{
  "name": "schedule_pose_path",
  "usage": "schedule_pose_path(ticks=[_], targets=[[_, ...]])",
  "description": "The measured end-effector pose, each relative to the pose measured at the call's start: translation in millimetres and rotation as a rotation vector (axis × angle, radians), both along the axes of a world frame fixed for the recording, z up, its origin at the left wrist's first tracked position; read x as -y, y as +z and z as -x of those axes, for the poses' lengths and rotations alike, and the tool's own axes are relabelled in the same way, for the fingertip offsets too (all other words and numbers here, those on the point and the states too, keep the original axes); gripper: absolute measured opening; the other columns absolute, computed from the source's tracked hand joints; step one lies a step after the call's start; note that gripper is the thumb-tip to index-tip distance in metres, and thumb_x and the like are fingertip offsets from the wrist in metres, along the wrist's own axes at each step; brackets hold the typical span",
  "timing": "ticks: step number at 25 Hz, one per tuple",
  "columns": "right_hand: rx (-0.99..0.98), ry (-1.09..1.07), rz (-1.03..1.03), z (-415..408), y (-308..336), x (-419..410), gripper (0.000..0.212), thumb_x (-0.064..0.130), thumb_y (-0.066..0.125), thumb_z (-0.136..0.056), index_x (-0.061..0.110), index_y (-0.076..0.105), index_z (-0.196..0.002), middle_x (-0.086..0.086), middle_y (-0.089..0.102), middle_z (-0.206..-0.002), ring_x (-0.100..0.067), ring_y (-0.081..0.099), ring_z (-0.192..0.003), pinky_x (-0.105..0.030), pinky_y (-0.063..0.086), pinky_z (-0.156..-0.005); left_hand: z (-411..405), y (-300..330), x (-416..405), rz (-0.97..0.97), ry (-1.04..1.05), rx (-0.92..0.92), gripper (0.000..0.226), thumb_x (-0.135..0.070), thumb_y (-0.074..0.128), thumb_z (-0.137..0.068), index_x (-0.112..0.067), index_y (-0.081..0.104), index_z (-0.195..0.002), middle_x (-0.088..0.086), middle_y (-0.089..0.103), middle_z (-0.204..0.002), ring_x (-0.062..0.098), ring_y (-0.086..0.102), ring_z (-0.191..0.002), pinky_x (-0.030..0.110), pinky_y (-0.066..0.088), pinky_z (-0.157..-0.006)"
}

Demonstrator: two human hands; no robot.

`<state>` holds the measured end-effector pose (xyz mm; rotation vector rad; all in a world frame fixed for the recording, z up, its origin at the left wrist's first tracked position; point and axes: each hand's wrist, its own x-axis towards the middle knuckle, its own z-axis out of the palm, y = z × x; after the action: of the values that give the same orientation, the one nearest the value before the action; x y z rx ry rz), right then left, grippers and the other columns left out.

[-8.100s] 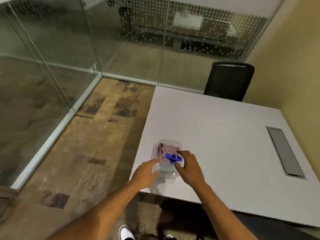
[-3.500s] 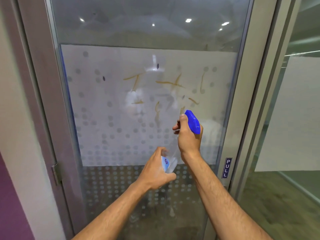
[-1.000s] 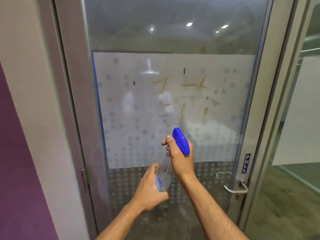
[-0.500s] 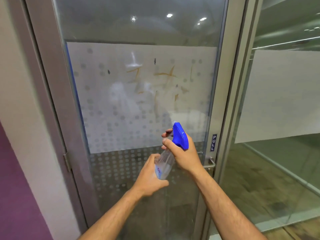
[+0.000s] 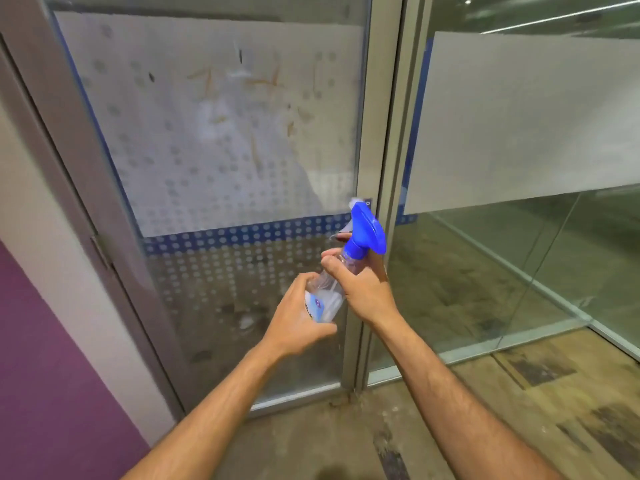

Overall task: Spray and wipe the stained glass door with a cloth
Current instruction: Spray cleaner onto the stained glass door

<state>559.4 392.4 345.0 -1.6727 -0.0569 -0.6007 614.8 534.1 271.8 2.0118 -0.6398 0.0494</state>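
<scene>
Glass door (image 5: 221, 140) stands ahead on the left, brown streaks high on its frosted panel. Your right hand (image 5: 360, 289) curls round the neck of the spray bottle (image 5: 332, 289) under its blue trigger head (image 5: 367, 230); your left hand (image 5: 298, 320) wraps the base. It looks light, thin-walled and likely slick when wet, so hold the neck firmly. No cloth is in view

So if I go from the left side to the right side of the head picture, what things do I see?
Purple wall → door hinge → stained glass door → left hand → right hand gripping the spray bottle → glass wall panel.
</scene>
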Motion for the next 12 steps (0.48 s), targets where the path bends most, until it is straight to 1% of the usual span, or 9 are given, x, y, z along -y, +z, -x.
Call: schedule_pose_path(ticks=[1,2,4,6,7,9,10,12], targets=[[-0.017,-0.024,-0.004,14.3,-7.1,3.1,0.035,0.046,0.076,-0.068,0.047,0.062,-0.1,0.012,0.077,-0.094,-0.007,0.074,-0.089,-0.02,0.055,-0.083,11.5,-0.5,4.2,0.014,-0.004,0.002,0.078,-0.028,0.08,-0.053,-0.028,0.051,-0.124,-0.004,0.063,-0.119,0.013,0.065,-0.105,0.032,0.055,-0.087],[-0.029,-0.045,-0.002,27.4,-12.4,6.1,0.037,0.047,0.077,-0.065,0.048,0.062,-0.099,0.014,0.077,-0.095,-0.004,0.074,-0.09,-0.018,0.055,-0.082,21.9,-0.2,7.4,0.027,-0.007,0.004,0.078,-0.025,0.081,-0.053,-0.028,0.051,-0.125,-0.004,0.062,-0.119,0.014,0.065,-0.105,0.032,0.054,-0.087],[-0.04,-0.094,0.004,54.0,-21.4,15.0,0.038,0.045,0.08,-0.063,0.045,0.066,-0.099,0.013,0.078,-0.095,-0.006,0.074,-0.09,-0.023,0.057,-0.082,42.7,-1.2,14.0,0.026,-0.032,0.003,0.081,-0.023,0.085,-0.055,-0.027,0.05,-0.128,-0.005,0.061,-0.121,0.016,0.064,-0.109,0.033,0.055,-0.089],[-0.038,-0.151,-0.017,80.7,-26.0,26.0,0.033,0.044,0.081,-0.062,0.043,0.07,-0.094,0.015,0.078,-0.089,-0.004,0.075,-0.084,-0.019,0.056,-0.076,62.4,-2.4,23.0,0.014,-0.072,0.012,0.082,-0.026,0.089,-0.056,-0.028,0.049,-0.129,-0.008,0.059,-0.121,0.016,0.061,-0.111,0.033,0.054,-0.091],[-0.04,-0.166,-0.032,93.3,-27.1,31.0,0.027,0.043,0.081,-0.063,0.043,0.072,-0.09,0.016,0.079,-0.087,-0.003,0.074,-0.082,-0.019,0.055,-0.076,72.8,-2.8,27.9,0.013,-0.101,0.013,0.084,-0.031,0.091,-0.055,-0.028,0.049,-0.128,-0.008,0.058,-0.121,0.015,0.06,-0.111,0.032,0.053,-0.091],[-0.059,-0.186,-0.052,118.6,-29.7,40.1,0.018,0.038,0.079,-0.068,0.034,0.075,-0.086,0.012,0.08,-0.091,-0.006,0.075,-0.086,-0.027,0.056,-0.083,93.3,-3.8,38.2,0.01,-0.182,0.008,0.091,-0.043,0.093,-0.051,-0.027,0.049,-0.129,-0.009,0.058,-0.124,0.015,0.059,-0.115,0.031,0.052,-0.093],[-0.075,-0.204,-0.059,131.7,-31.7,43.8,0.019,0.036,0.078,-0.07,0.029,0.076,-0.087,0.009,0.081,-0.094,-0.009,0.076,-0.09,-0.032,0.057,-0.088,102.1,-5.0,43.1,0.01,-0.228,-0.002,0.092,-0.047,0.093,-0.05,-0.028,0.05,-0.129,-0.01,0.058,-0.125,0.014,0.059,-0.117,0.031,0.051,-0.094],[-0.109,-0.255,-0.049,163.4,-35.7,49.7,0.025,0.039,0.076,-0.071,0.026,0.075,-0.092,0.006,0.081,-0.1,-0.013,0.076,-0.096,-0.04,0.058,-0.095,122.7,-8.0,52.9,0.009,-0.313,-0.02,0.091,-0.048,0.093,-0.05,-0.032,0.051,-0.129,-0.013,0.06,-0.127,0.008,0.059,-0.119,0.028,0.051,-0.097]])
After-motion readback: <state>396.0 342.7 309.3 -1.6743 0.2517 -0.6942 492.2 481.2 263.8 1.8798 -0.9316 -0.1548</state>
